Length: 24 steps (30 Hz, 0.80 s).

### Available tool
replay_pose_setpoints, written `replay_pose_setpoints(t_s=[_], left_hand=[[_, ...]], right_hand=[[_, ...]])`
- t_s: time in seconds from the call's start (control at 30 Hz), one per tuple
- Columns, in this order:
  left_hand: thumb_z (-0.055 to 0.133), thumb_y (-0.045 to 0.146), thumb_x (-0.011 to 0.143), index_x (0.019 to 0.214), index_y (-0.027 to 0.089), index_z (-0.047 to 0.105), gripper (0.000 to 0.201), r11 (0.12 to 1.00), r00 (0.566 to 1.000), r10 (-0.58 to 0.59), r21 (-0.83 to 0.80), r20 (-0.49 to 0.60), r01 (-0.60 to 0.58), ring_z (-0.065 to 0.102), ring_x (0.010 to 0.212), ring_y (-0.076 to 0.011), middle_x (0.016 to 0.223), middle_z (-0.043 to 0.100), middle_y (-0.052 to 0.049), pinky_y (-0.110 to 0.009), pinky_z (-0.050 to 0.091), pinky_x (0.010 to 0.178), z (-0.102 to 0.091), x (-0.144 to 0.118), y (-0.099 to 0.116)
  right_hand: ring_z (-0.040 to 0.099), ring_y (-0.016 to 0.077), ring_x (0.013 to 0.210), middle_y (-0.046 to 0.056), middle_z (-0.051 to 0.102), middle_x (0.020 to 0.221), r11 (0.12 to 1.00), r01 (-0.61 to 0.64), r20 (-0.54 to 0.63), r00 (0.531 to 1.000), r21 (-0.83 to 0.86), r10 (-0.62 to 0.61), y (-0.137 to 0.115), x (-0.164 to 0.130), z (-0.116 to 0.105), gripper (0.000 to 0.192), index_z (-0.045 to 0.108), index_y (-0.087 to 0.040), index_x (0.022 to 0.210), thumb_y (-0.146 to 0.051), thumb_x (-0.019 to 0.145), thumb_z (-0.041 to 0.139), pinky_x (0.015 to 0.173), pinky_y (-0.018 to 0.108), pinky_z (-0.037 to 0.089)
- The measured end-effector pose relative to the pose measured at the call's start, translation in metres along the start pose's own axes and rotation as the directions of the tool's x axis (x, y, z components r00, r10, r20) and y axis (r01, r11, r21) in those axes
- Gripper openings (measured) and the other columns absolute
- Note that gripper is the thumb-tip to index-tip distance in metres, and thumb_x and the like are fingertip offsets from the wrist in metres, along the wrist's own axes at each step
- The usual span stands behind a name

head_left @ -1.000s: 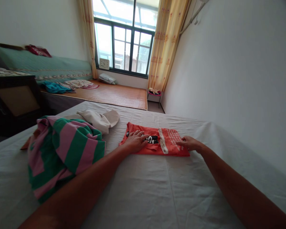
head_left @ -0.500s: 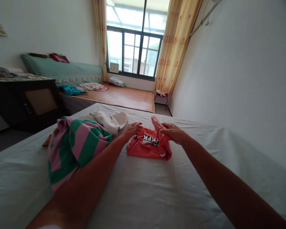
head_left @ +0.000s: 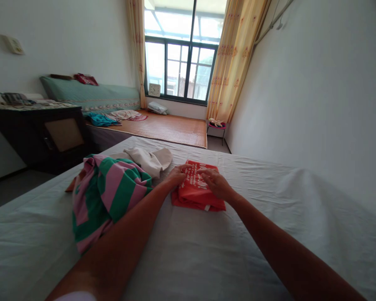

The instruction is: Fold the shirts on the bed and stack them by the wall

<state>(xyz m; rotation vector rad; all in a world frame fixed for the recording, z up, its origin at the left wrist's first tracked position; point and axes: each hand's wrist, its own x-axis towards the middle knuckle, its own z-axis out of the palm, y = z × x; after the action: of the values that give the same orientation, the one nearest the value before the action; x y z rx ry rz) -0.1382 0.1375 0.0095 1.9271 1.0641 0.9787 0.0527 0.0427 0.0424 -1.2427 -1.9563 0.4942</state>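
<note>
A red shirt (head_left: 192, 195) with white lettering lies folded into a compact rectangle on the white bed sheet (head_left: 188, 251). My left hand (head_left: 177, 175) rests at its left edge, fingers stretched out over the cloth. On the upper right part of the shirt lies my right hand (head_left: 217, 184), its fingers spread and reaching left across the lettering. Left of my hands is a crumpled green and pink striped garment (head_left: 113, 188), partly behind my left forearm. Beyond that sits a beige cloth (head_left: 150, 159).
A dark cabinet (head_left: 34, 133) stands at the left. Past the bed is a low platform with a brown mat (head_left: 172, 127), a blue cloth (head_left: 100, 120) and a clock (head_left: 154, 90) near the window. A wall (head_left: 316, 96) runs along the right.
My right hand has brought the raised right part of the shirt over to the left and down. It now covers the black-and-white print, with white lettering on top.
</note>
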Motion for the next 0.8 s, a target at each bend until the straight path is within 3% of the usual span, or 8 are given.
replay_pose_setpoints(t_s=[0.13,0.3,0.4,0.47,0.53,0.6,0.7,0.8], left_hand=[[0.047,0.004,0.072,0.115,0.023,0.066,0.051,0.850,0.964,0.262,0.486,-0.051,-0.205,0.041,0.129,-0.0245,0.136,0.052,-0.005,-0.042,0.027,0.112,0.000,-0.005,0.007],[0.030,0.027,0.095,0.133,0.026,0.050,0.043,0.769,0.898,0.314,0.473,0.307,-0.431,0.037,0.133,-0.0146,0.138,0.051,0.000,-0.035,0.024,0.114,0.020,-0.010,0.007],[0.021,0.040,0.098,0.140,0.029,0.040,0.048,0.769,0.923,0.137,0.548,0.361,-0.329,0.028,0.138,-0.0156,0.147,0.039,0.000,-0.040,0.020,0.114,0.022,-0.012,-0.007],[0.021,0.046,0.097,0.142,0.031,0.036,0.050,0.760,0.944,0.046,0.602,0.327,-0.245,0.022,0.141,-0.0183,0.151,0.032,-0.001,-0.045,0.018,0.113,0.019,-0.013,-0.013],[0.021,0.049,0.096,0.142,0.032,0.035,0.051,0.754,0.953,0.010,0.624,0.303,-0.206,0.021,0.141,-0.0207,0.152,0.029,0.000,-0.047,0.018,0.112,0.017,-0.014,-0.014],[0.022,0.049,0.095,0.141,0.033,0.037,0.051,0.753,0.960,0.007,0.631,0.279,-0.188,0.022,0.141,-0.0218,0.151,0.031,0.000,-0.048,0.019,0.112,0.016,-0.014,-0.012],[0.026,0.049,0.094,0.139,0.031,0.042,0.051,0.757,0.970,0.042,0.626,0.241,-0.188,0.027,0.139,-0.0206,0.149,0.036,0.000,-0.044,0.022,0.112,0.018,-0.013,-0.009],[0.028,0.046,0.093,0.132,0.027,0.052,0.050,0.777,0.961,0.134,0.576,0.242,-0.253,0.034,0.135,-0.0180,0.143,0.046,-0.001,-0.037,0.023,0.113,0.017,-0.009,-0.008]], right_hand=[[0.027,0.0272,0.137,0.004,0.042,0.145,0.900,0.156,0.283,0.958,-0.406,-0.038,0.005,-0.026,0.022,0.053,0.042,-0.032,0.139,-0.053,0.092,0.039,0.112,0.052,0.014],[0.020,0.0270,0.140,0.004,0.031,0.152,0.861,0.232,0.322,0.943,-0.453,-0.085,0.000,-0.038,0.030,0.057,0.035,-0.031,0.144,-0.055,0.092,0.038,0.113,0.052,0.008],[0.032,0.0246,0.135,0.003,0.043,0.144,0.912,0.274,0.316,0.932,-0.304,-0.175,0.000,-0.039,0.021,0.046,0.051,-0.031,0.133,-0.050,0.093,0.040,0.114,0.048,0.014],[0.045,0.0216,0.125,0.003,0.059,0.128,0.962,0.196,0.188,0.969,-0.191,-0.160,0.008,-0.039,0.012,0.037,0.064,-0.029,0.116,-0.042,0.095,0.038,0.111,0.045,0.024],[0.051,0.0229,0.117,0.006,0.064,0.118,0.994,0.006,-0.070,0.997,-0.113,-0.014,0.020,-0.037,0.003,0.030,0.067,-0.025,0.106,-0.039,0.091,0.045,0.106,0.045,0.033],[0.054,0.0268,0.113,0.011,0.062,0.120,0.976,-0.212,-0.267,0.939,0.040,0.215,0.032,-0.035,-0.003,0.037,0.062,-0.020,0.112,-0.040,0.080,0.061,0.100,0.049,0.039],[0.060,0.0277,0.105,0.014,0.061,0.122,0.828,-0.356,-0.213,0.853,0.433,0.477,0.039,-0.032,-0.001,0.064,0.052,-0.016,0.120,-0.040,0.065,0.075,0.092,0.046,0.048],[0.064,0.0265,0.098,0.010,0.068,0.108,0.616,-0.334,-0.058,0.848,0.713,0.527,0.034,-0.027,0.008,0.060,0.057,-0.016,0.110,-0.040,0.060,0.079,0.088,0.043,0.052]])
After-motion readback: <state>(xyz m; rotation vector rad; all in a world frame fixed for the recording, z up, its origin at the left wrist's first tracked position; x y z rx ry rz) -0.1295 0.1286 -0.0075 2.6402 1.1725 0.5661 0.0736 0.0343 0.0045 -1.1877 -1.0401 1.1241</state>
